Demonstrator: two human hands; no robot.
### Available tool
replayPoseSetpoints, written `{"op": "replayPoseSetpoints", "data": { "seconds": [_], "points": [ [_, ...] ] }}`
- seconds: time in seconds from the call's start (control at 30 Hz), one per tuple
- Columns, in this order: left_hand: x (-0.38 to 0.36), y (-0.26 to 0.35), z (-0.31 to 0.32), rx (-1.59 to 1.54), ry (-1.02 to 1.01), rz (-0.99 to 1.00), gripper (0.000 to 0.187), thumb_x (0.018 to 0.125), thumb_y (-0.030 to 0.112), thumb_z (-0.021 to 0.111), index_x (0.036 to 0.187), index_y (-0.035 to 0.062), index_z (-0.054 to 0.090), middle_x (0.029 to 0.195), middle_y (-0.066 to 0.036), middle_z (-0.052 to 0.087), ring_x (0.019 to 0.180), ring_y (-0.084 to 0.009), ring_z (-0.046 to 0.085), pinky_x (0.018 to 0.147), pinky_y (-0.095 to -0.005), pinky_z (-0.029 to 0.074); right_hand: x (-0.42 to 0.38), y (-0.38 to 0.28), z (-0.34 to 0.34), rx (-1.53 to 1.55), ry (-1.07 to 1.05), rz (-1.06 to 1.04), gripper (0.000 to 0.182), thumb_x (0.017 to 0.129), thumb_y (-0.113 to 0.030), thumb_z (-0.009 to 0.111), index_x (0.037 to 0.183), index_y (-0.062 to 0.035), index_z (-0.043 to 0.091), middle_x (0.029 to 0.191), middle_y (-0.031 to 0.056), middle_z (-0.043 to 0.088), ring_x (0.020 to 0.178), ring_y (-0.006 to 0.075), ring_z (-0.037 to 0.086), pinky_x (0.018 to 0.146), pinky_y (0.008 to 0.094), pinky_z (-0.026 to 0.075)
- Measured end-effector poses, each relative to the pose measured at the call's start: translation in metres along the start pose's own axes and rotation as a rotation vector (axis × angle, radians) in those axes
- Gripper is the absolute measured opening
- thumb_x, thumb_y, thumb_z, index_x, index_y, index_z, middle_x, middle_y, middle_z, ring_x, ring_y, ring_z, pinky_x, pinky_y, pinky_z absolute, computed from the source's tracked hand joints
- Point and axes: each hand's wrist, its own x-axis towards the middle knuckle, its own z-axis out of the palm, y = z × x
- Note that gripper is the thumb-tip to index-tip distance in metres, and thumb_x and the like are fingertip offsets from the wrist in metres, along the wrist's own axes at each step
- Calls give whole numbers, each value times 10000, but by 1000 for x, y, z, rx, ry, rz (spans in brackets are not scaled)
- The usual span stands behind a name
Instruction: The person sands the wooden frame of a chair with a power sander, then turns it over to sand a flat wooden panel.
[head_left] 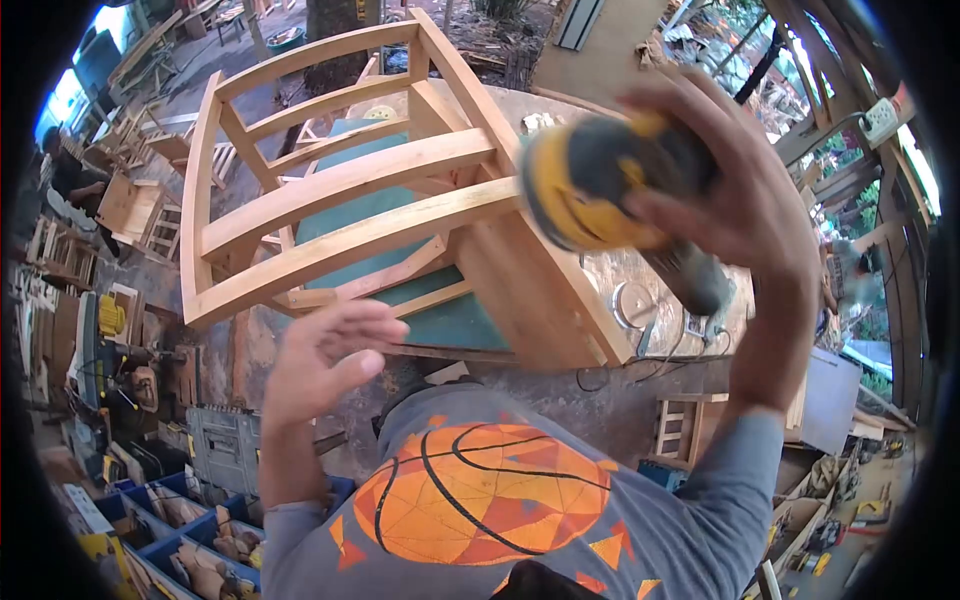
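A yellow and black power sander [600, 185] is held up in my right hand [735, 190], its round pad end facing the wooden frame. That pad end is at the edge of a light wood chair frame [360, 185], which lies tilted on a green-topped work table [450, 325]; whether they touch I cannot tell. My left hand [335, 355] hangs just below the frame's lower left rails, fingers apart, with nothing in it.
Blue compartment bins [215, 530] with wood pieces stand at the lower left. A person [75, 185] sits at the far left near wooden chair parts. A small wooden stool [685, 425] stands at the right, and a power outlet [880, 120] hangs at the upper right.
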Motion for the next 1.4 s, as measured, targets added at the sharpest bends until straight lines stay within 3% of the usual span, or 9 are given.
{"op": "replayPoseSetpoints", "data": {
  "seconds": [0.2, 0.43, 0.5, 0.57, 0.7, 0.83, 1.0, 1.27, 1.4],
  "points": [
    [48, 86, -17, 594, 345, 584, 803, 830, 335, 852, 1455, -27, 502, 1353, -212, 645, 1288, -292, 614, 1149, -446, 424, 142, -34, 71, 49, -56, -287, 591, 757, -304, 762, 1284, -57, 658, 1127, 214, 729, 1059, 359, 704, 934, 452, 560],
    [157, 82, -41, 863, 260, 319, 880, 788, 368, 892, 1451, -28, 470, 1284, -185, 675, 1206, -296, 653, 1088, -400, 482, 202, -56, 115, -57, -339, -189, 649, 763, -332, 731, 1324, -20, 640, 1103, 225, 742, 1053, 356, 720, 931, 426, 580],
    [179, 68, -37, 452, 179, 324, 613, 831, 155, 854, 1359, -4, 588, 1274, -121, 693, 1182, -195, 646, 998, -357, 521, 199, -53, 112, -66, -395, -113, 626, 822, -371, 682, 1319, 7, 633, 1158, 253, 726, 1103, 372, 708, 961, 425, 568],
    [201, 51, -51, 551, 187, 319, 576, 830, 127, 852, 1336, 2, 607, 1256, -106, 699, 1168, -174, 646, 976, -346, 531, 195, -38, 120, -30, -327, -150, 655, 822, -389, 696, 1327, 22, 622, 1186, 266, 713, 1128, 375, 697, 980, 423, 558],
    [207, 69, -27, 616, 208, 243, 569, 800, 95, 876, 1311, 19, 638, 1263, -68, 702, 1154, -160, 654, 976, -344, 539, 157, 20, 104, 460, -224, -151, 846, 833, -484, 780, 1465, 17, 525, 1262, 285, 667, 1102, 358, 695, 961, 404, 555],
    [217, 76, -23, 637, 97, 312, 735, 756, 151, 920, 1400, 39, 585, 1412, -112, 630, 1263, -193, 604, 1081, -375, 494, 58, 82, 116, 653, 242, -74, 774, 914, -460, 740, 1493, -16, 484, 1350, 240, 595, 1173, 359, 629, 985, 427, 530],
    [240, 72, -43, 796, -105, 422, 760, 794, 228, 906, 1439, 44, 547, 1437, -143, 604, 1316, -239, 568, 1125, -419, 459, -58, 91, 133, 839, 211, 171, 748, 892, -358, 782, 1490, -20, 487, 1388, 209, 543, 1048, 310, 626, 890, 396, 534],
    [244, 75, -43, 498, -49, 373, 716, 773, 148, 923, 1401, 47, 596, 1362, -103, 662, 1231, -182, 634, 1056, -365, 513, -120, 63, 158, 859, 47, 204, 823, 880, -428, 800, 1490, 12, 467, 1456, 286, 474, 1246, 446, 574, 1043, 490, 475],
    [249, 74, -50, 839, -51, 386, 732, 825, 247, 890, 1437, 52, 539, 1418, -133, 603, 1270, -215, 586, 1086, -410, 495, -123, 56, 166, 832, 13, 269, 820, 873, -400, 815, 1481, 28, 469, 1462, 295, 459, 1284, 456, 545, 1060, 494, 464]
  ]
}}
